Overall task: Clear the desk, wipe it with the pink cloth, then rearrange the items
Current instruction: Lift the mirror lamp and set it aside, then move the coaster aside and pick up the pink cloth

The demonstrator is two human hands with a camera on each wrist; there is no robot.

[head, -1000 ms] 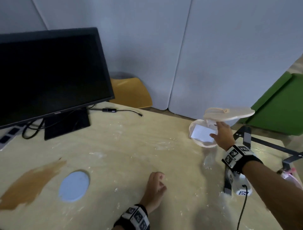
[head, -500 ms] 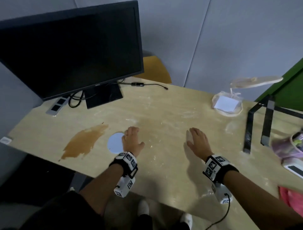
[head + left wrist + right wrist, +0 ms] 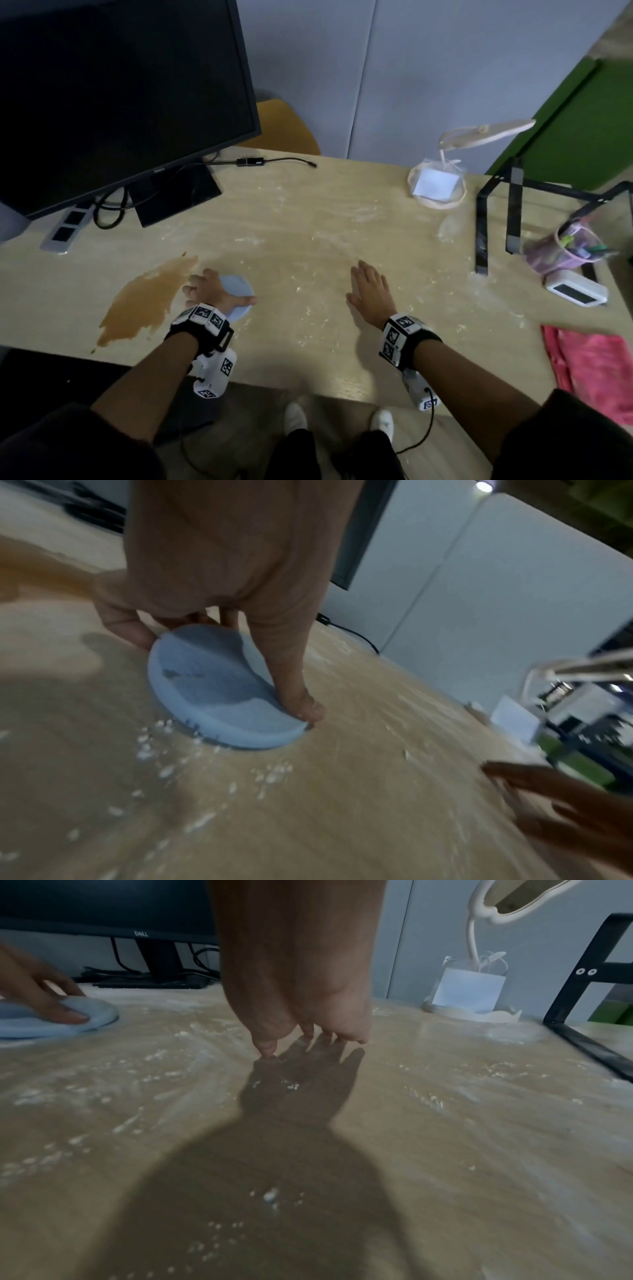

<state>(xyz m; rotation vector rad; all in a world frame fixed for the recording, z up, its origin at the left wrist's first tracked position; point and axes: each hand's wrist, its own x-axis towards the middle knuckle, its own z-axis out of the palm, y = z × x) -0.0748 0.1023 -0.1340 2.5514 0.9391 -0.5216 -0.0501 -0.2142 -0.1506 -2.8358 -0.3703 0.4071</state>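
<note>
My left hand (image 3: 212,291) is on a round light-blue coaster (image 3: 241,289) at the desk's front left, thumb on its near rim and fingers curled over the far rim. The left wrist view shows the coaster (image 3: 219,696) pinched between thumb and fingers, still flat on the wood. In the middle of the pale wooden desk (image 3: 308,219), my right hand (image 3: 368,287) is spread open; its fingertips (image 3: 263,1047) touch the surface and hold nothing. The pink cloth (image 3: 589,366) lies crumpled at the front right corner. White crumbs and powder smears cover the desk.
A brown spill (image 3: 147,298) spreads just left of the coaster. A black monitor (image 3: 113,92) with cables and a power strip (image 3: 66,228) stands back left. A white lamp (image 3: 442,185), black metal stand (image 3: 496,212), pen cup (image 3: 561,253) and white clock (image 3: 577,291) crowd the right.
My right hand has let go of the lamp and come down to the middle of the desk. My left hand has moved left onto the blue coaster and closed on its rim.
</note>
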